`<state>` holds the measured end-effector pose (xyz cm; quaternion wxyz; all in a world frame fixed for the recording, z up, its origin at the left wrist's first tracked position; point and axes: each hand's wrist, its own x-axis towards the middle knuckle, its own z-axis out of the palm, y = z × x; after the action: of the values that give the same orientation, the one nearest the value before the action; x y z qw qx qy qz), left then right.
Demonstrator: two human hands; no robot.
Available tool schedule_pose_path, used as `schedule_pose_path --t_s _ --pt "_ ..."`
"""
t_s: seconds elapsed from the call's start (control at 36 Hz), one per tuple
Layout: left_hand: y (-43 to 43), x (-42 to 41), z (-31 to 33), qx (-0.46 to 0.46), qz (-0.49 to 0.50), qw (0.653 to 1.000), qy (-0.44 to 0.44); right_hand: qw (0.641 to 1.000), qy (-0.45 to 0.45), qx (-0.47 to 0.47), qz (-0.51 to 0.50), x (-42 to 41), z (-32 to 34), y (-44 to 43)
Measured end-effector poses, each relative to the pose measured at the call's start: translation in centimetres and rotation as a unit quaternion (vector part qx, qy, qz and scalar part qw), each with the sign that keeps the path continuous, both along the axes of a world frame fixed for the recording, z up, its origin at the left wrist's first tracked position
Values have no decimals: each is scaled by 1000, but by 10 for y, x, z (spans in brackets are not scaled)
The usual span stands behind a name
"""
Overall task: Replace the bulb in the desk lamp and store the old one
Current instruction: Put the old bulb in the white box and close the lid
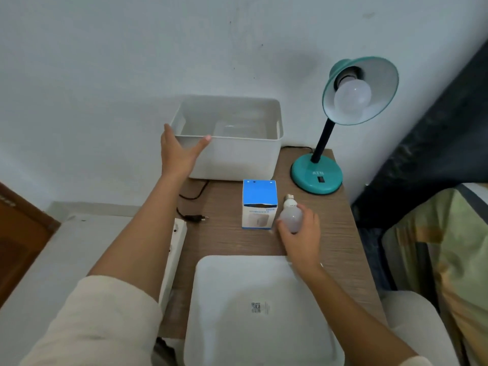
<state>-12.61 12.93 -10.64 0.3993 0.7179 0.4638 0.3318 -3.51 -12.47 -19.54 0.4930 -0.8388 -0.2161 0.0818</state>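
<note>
A teal desk lamp (317, 175) stands at the table's far right, its shade tilted towards me with a white bulb (352, 99) screwed into it. My right hand (301, 233) lies on the table with its fingers closed around a loose white bulb (290, 215), whose metal screw base points away from me. Just left of that bulb stands a blue and white bulb box (258, 204). My left hand (179, 151) is spread open against the front left corner of a white storage bin (237, 157), thumb at its rim.
The bin's white lid (261, 299) lies flat on the near part of the wooden table (224, 241). A black cord with its plug (195, 218) trails left of the box. A white power strip (177, 244) runs along the table's left edge. Bedding lies at the right.
</note>
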Motion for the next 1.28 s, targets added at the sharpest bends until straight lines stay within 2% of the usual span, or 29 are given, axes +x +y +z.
schedule_pose_path --t_s 0.19,0.36,0.44,0.53,0.64,0.72,0.83,0.94,1.28 --pt "3 6 -1 -6 22 999 -30 990 -72 114 -32 4 35 10" --pt "7 5 4 -20 8 999 -31 975 -149 158 37 14 90 54" --pt "13 3 5 -25 -9 999 -23 976 -135 160 63 24 115 88" --pt "23 1 5 -34 -28 999 -15 982 -100 132 87 40 132 123" --pt "33 0 3 -47 -49 998 -16 987 -43 50 143 64 141 160" --pt "37 1 0 -45 -53 997 -30 979 -16 -48 199 82 135 182" --pt "40 2 -4 -47 -52 996 -46 961 -1 -126 246 97 125 208" --pt "42 3 -5 -39 -49 997 -50 950 -10 -163 266 102 118 219" --pt "40 1 -5 -33 -53 997 -39 957 -25 -171 231 105 117 214"
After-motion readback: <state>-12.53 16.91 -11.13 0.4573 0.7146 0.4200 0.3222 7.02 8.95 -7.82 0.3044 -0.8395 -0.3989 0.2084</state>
